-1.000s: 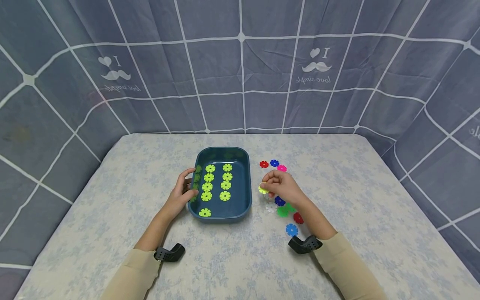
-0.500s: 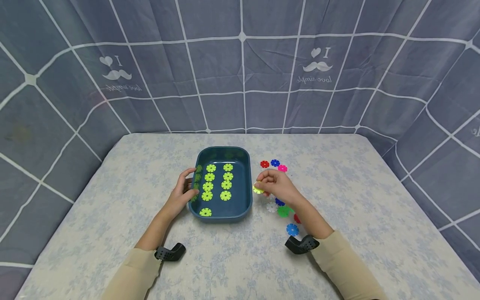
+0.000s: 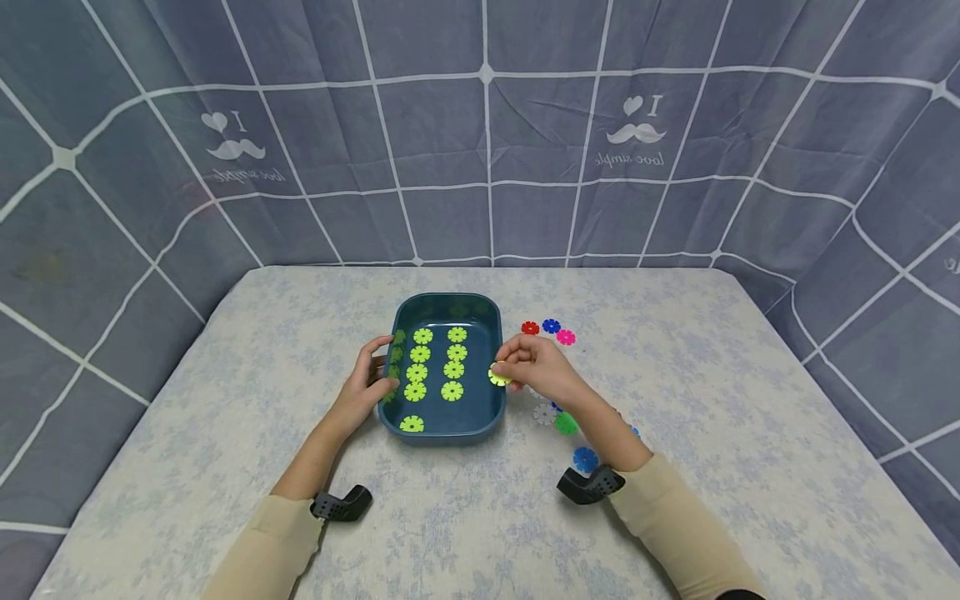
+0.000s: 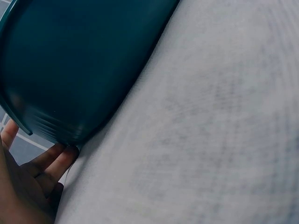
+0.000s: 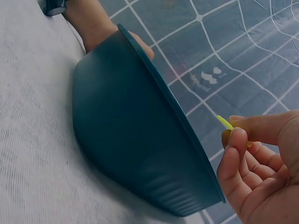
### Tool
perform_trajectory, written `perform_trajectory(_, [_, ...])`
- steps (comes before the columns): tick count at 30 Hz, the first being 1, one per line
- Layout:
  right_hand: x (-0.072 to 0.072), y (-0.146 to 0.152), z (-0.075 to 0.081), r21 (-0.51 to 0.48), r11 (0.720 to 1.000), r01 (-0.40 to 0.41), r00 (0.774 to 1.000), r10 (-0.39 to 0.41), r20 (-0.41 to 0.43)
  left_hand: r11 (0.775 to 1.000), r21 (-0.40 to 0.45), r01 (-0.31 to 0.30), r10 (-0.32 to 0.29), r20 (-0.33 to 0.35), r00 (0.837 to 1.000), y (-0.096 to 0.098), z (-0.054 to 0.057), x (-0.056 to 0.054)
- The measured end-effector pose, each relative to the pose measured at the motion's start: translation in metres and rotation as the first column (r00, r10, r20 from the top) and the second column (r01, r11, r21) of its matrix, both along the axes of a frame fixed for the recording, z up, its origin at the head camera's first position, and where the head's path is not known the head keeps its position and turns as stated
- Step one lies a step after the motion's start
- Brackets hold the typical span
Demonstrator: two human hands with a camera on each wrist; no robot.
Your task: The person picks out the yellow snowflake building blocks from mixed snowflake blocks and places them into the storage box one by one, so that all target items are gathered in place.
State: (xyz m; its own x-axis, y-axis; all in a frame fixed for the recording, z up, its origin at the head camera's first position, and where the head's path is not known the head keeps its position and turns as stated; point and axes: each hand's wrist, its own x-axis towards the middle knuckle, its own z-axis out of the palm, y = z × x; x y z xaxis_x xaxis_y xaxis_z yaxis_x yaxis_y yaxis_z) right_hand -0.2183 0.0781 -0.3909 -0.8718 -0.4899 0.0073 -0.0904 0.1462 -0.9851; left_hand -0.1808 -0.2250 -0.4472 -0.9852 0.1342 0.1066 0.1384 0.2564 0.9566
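A dark teal plastic tub (image 3: pixel 438 415) stands on the table. Inside it, yellow-green notched flower discs (image 3: pixel 417 372) lie in two columns. My left hand (image 3: pixel 362 392) grips the tub's left side, thumb over the rim; the left wrist view shows its fingers (image 4: pixel 60 161) against the outer wall. Between thumb and fingertips, my right hand (image 3: pixel 542 371) pinches one more yellow-green flower disc (image 3: pixel 498 378) over the tub's right rim. That disc (image 5: pixel 224 122) appears edge-on in the right wrist view, with the other fingers curled below it.
Right of the tub lie loose flower discs: a red one (image 3: pixel 530 328), a dark blue one (image 3: pixel 551 326) and a pink one (image 3: pixel 566 337) behind my right hand, with white (image 3: pixel 544 414), green (image 3: pixel 566 423) and light blue (image 3: pixel 585 459) ones nearer me. My right forearm covers others.
My right hand has moved left with the yellow-green disc, from beside the tub to over its right rim. The left hand keeps its hold and the tub stays in place.
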Motion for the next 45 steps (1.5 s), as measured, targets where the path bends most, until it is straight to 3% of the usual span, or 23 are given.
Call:
perform_trajectory(31, [0.008,-0.033,0.006,-0.040,0.993,-0.107,0.994,0.108,0.018,1.000,0.006,0.011,-0.011,-0.002,1.000,-0.001,-0.002,0.000])
perform_trajectory(45, [0.011,-0.047,0.004,-0.008,0.991,-0.133,0.991,0.133,0.000,1.000,0.009,0.015,-0.015,-0.008,1.000,-0.001,-0.004,-0.001])
